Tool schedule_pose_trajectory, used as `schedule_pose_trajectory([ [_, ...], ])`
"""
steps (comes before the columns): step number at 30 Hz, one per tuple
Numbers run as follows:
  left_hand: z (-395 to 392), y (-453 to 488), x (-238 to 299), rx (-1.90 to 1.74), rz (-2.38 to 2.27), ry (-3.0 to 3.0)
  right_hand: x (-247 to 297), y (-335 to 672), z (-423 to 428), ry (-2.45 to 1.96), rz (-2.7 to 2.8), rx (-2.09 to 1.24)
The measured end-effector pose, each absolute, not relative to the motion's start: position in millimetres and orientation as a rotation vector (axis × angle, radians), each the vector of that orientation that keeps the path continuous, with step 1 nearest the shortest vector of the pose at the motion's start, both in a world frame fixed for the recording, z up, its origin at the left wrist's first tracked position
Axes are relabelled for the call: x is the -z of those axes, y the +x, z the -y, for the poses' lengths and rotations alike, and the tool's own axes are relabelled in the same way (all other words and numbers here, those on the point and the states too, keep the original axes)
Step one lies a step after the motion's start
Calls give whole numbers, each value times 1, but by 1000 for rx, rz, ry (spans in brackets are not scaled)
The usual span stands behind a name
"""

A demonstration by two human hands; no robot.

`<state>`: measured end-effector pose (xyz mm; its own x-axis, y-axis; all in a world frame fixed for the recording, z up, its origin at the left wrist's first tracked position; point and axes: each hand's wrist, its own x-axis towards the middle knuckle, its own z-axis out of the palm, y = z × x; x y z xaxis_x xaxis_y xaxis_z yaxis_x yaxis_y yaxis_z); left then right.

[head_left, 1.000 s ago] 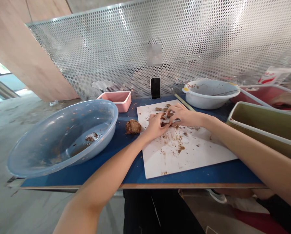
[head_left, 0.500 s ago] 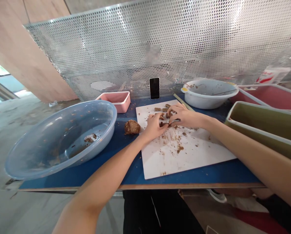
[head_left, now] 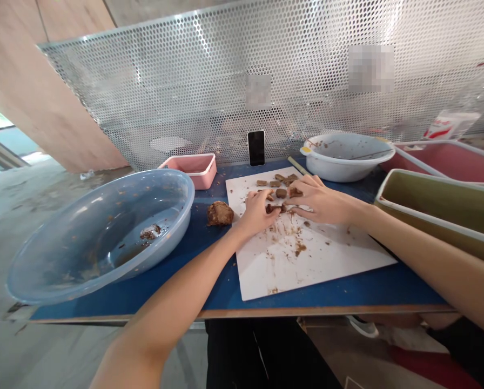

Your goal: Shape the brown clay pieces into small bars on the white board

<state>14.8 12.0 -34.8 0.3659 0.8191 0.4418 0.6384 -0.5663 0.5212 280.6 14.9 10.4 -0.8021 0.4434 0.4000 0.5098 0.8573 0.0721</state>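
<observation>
On a white board smeared with brown crumbs, my left hand pinches a small dark brown piece of clay between thumb and fingers. My right hand is just to the right of that piece, its fingers apart and low over the board, partly hiding other bits. Between and beyond the hands sits a short block of clay. Several more short brown pieces lie toward the board's back edge. A larger rough clay lump rests on the blue table, left of the board.
A large blue basin holds a little murky water at the left. Behind stand a small pink box and an upright phone. A white basin, a green trough and a pink bin line the right side.
My right hand has shifted right and its fingers have spread, uncovering a clay block and pieces behind. My left hand stays in nearly the same place.
</observation>
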Motion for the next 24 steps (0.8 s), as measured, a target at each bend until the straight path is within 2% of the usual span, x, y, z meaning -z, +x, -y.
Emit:
schedule_pose_trajectory([
  [24,-12,15,33,-1009,-1313,2339,6,291,-8,-765,2656,248],
])
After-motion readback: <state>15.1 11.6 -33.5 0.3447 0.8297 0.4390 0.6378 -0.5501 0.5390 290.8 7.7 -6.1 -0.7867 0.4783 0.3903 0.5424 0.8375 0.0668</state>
